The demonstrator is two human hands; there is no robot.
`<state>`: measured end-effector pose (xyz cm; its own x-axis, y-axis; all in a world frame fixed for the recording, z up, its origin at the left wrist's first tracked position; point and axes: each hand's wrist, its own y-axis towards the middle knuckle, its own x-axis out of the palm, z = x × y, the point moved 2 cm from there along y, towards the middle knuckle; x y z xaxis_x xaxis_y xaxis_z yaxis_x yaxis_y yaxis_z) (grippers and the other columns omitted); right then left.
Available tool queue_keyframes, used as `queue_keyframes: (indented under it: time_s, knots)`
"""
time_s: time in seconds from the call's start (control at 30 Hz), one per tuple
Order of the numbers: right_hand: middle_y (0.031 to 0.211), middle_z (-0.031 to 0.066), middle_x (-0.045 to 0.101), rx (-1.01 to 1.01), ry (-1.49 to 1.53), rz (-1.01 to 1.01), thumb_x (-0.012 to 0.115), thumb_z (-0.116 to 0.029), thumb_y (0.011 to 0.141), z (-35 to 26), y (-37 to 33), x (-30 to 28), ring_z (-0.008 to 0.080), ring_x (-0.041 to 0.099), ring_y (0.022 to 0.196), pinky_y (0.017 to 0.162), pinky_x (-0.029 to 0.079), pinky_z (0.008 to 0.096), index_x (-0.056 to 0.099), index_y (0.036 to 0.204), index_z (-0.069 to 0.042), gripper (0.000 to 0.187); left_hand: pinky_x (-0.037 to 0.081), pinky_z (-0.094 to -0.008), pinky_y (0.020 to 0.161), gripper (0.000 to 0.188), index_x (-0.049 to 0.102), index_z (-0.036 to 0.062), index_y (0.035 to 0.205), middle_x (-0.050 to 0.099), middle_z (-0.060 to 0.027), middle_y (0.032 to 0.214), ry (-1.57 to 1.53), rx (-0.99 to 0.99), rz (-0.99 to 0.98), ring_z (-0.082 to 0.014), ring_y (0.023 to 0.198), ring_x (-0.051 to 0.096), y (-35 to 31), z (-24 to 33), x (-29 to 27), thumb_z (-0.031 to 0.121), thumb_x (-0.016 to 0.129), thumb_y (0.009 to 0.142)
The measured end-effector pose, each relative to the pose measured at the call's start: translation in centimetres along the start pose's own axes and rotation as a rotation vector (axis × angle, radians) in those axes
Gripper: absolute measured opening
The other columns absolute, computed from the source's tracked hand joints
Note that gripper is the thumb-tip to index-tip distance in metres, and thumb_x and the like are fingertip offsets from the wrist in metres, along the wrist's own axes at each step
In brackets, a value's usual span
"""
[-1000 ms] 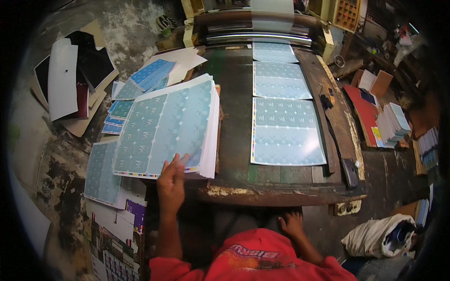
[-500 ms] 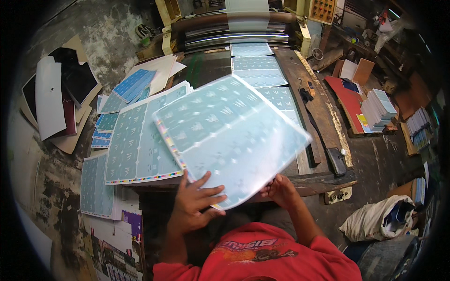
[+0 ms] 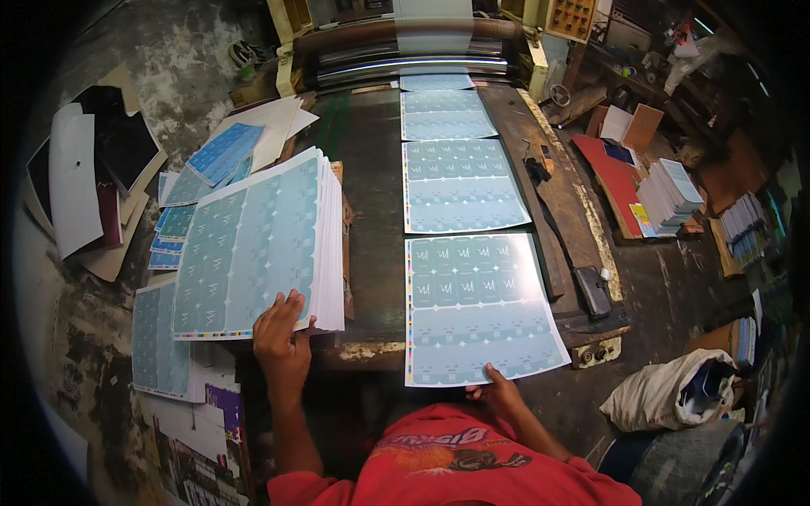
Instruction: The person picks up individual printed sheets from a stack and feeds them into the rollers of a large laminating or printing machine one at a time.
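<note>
The right hand [image 3: 498,393] pinches the near edge of a printed sheet [image 3: 481,314] jutting past the front of the worktop [image 3: 371,228]. The left hand [image 3: 283,339] touches a paper stack [image 3: 253,249]; its grip I cannot tell

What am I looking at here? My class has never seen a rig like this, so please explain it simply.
No robot here: a person works with two bare hands. A wide fisheye camera on the head looks down, so straight edges bend near the rim. The left hand rests on the near corner of a thick stack of printed sheets. The right hand pinches the near edge of a blue-green sheet, thumb on top. Beyond it, more sheets lie in a row on the dark table, leading to a shiny roller.
</note>
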<state>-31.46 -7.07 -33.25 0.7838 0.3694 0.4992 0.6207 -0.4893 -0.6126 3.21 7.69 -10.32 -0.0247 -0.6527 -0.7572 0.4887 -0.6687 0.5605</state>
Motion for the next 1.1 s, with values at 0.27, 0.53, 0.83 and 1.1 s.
queue_keyframes:
  time_s: [0.27, 0.53, 0.83, 1.1]
  knots:
    - [0.088, 0.0174, 0.067, -0.066, 0.142, 0.054, 0.035, -0.05, 0.101, -3.4, 2.8, 1.4, 0.0228, 0.063, 0.071, 0.077, 0.052, 0.0405, 0.051, 0.118, 0.001, 0.056, 0.043, -0.0407, 0.099, 0.027, 0.068, 0.0045, 0.114, 0.068, -0.0126, 0.117, -0.239, -0.136, -0.001, -0.0314, 0.116, 0.06, 0.7, 0.1, -1.4, 0.02, 0.065, 0.091]
    - [0.112, 0.0129, 0.062, -0.237, 0.173, 0.206, 0.038, -0.055, 0.099, -3.3, 5.0, 2.7, 0.0223, 0.061, 0.081, 0.081, 0.051, 0.0453, 0.052, 0.119, -0.004, 0.056, 0.044, -0.0375, 0.095, 0.022, 0.07, 0.0032, 0.1, 0.071, -0.0129, 0.105, -0.397, -0.257, 0.176, -0.03, 0.104, 0.065, 0.8, 0.3, -1.4, 0.021, 0.058, 0.096]
    - [0.126, 0.0121, 0.057, -0.29, 0.142, -0.367, 0.052, -0.055, 0.092, -9.4, -0.4, 9.0, 0.023, 0.062, 0.097, 0.084, 0.052, 0.0408, 0.036, 0.14, -0.009, 0.069, 0.026, -0.0556, 0.11, 0.021, 0.074, 0.0195, 0.094, 0.073, 0.0019, 0.103, -0.523, 0.289, -0.393, -0.0255, 0.117, 0.061, -0.6, 5.9, -2.2, 0.035, 0.075, 0.079]
    - [0.088, 0.0116, 0.06, -0.201, 0.157, -0.056, 0.059, -0.025, 0.091, -8.5, 0.9, 7.0, 0.0213, 0.056, 0.064, 0.059, 0.048, 0.0361, 0.046, 0.12, 0.0, 0.04, 0.029, -0.0564, 0.109, 0.052, 0.068, 0.0097, 0.112, 0.064, -0.0109, 0.123, -0.133, 0.2, -0.066, -0.0349, 0.125, 0.053, 0.0, 5.3, -1.3, 0.045, 0.078, 0.074]
